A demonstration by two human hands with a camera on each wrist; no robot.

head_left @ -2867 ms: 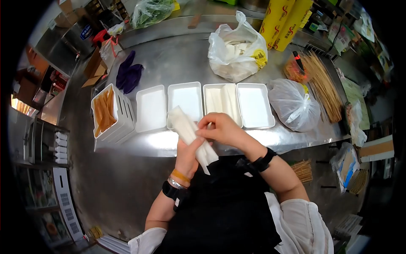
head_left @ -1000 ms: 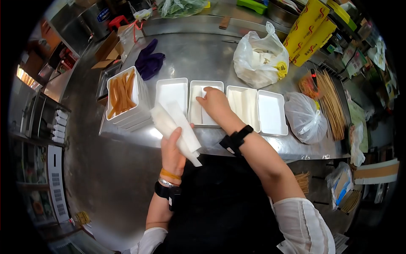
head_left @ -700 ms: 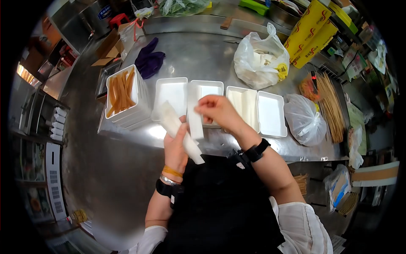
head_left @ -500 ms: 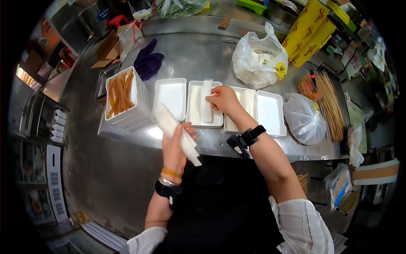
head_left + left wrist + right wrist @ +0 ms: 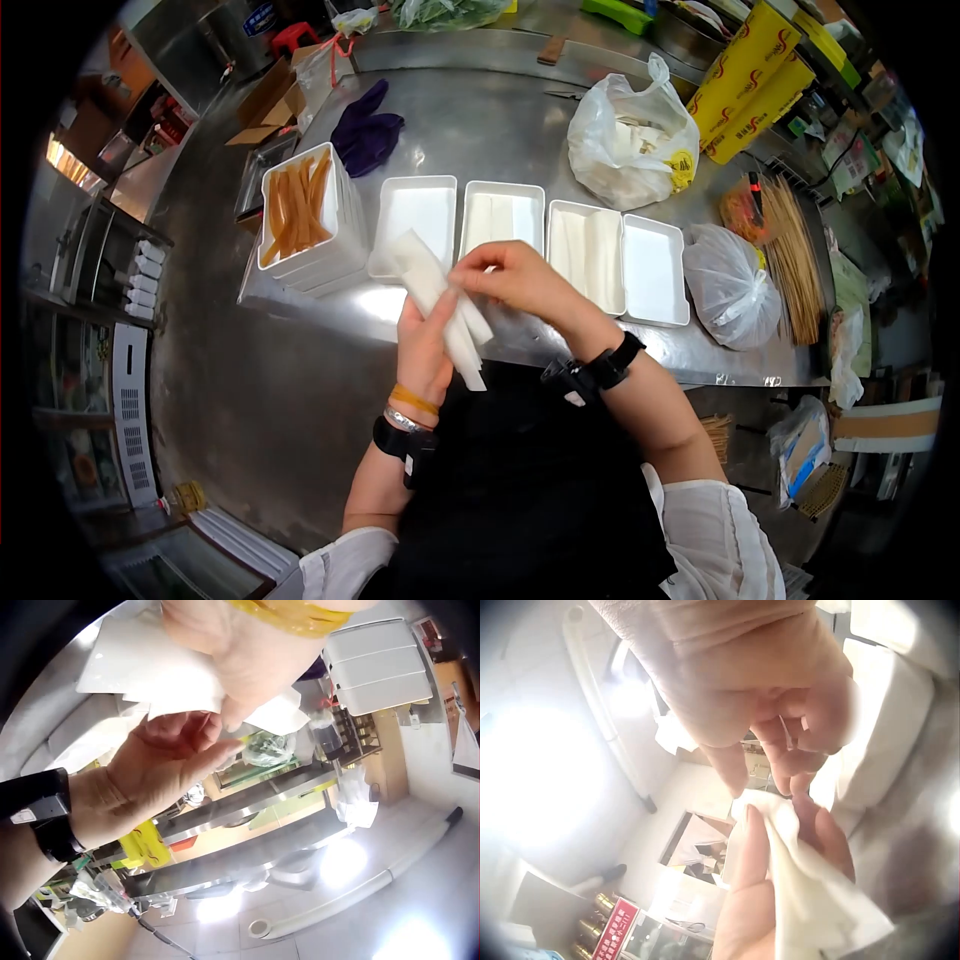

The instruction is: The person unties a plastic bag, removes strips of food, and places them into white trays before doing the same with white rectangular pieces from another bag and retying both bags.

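Observation:
My left hand (image 5: 425,345) grips a small stack of thin, white, soft-looking strips (image 5: 425,275) between thumb and fingers, in front of the boxes. At the upper right edge of this stack, my right hand (image 5: 520,285) has its fingers bent and its thumb tip right by the edge. In the right wrist view, the left thumb (image 5: 754,847) presses on the folded strips (image 5: 810,892); I cannot tell whether the right fingers pinch one. Behind the hands is a white box (image 5: 545,215) with strips laid in its left part. The box to its right (image 5: 622,265) holds more strips.
White plastic boxes (image 5: 415,182) (image 5: 684,290) flank the two with strips. At left, a stacked white box holds brown strips (image 5: 297,210). A purple glove (image 5: 368,128), an open white bag (image 5: 610,165), a tied bag (image 5: 735,295) and wooden skewers (image 5: 790,250) lie around.
My right hand lowers a strip into the second box, then comes back to the stack in the left hand. That box held no strips earliest on. The left hand stays near the table edge.

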